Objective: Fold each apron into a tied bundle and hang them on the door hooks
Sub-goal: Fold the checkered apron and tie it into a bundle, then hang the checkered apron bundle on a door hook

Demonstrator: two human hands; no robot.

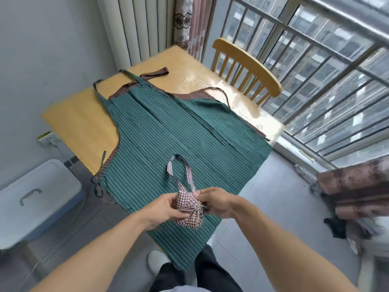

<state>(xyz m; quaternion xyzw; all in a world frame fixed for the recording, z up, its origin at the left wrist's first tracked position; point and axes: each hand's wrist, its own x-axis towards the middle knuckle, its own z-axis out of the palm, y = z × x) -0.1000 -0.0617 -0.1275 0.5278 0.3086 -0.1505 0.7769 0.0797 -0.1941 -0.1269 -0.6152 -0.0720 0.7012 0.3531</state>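
A red-and-white checked apron (pixel 189 209) is folded into a small bundle, its neck loop (pixel 180 171) standing up from it. My left hand (pixel 162 209) grips the bundle's left side. My right hand (pixel 216 202) pinches its right side, where a strap wraps around it. Under them a green striped apron (pixel 168 133) lies spread flat on the wooden table (pixel 84 123), its hem hanging over the near edge. A brown striped apron (pixel 155 72) peeks out beneath the green one at the far side. No door hooks are in view.
A wooden chair (pixel 246 66) stands at the table's far right by the barred window (pixel 315 60). A white lidded bin (pixel 35 199) sits on the floor at left. Patterned fabric (pixel 355 190) lies at right. A radiator (pixel 143 24) is behind the table.
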